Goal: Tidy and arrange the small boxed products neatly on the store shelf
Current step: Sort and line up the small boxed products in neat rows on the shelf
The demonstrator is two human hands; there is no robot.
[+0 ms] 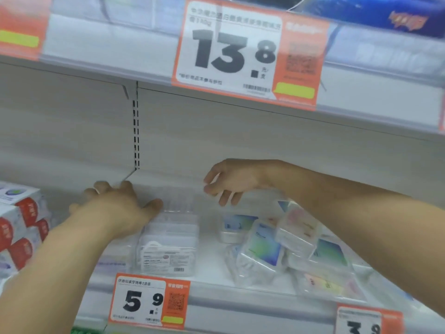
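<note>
A stack of clear plastic boxes (169, 239) stands on the white shelf (212, 268), left of centre. My left hand (118, 206) rests against the stack's upper left side, fingers spread, thumb on the top box. My right hand (231, 180) hovers above the shelf to the right of the stack, fingers loosely curled and holding nothing. Under my right forearm lies a jumbled pile of small wrapped boxes (289, 247) with blue-green labels, tilted at different angles. One more small box (234, 227) sits behind the pile.
Red-and-white packs (21, 227) are stacked at the left end of the shelf. Orange price tags hang on the front rail: 5.9 (149, 301) and another (368, 320) at the lower right. The upper shelf edge carries a large 13.8 tag (248, 51).
</note>
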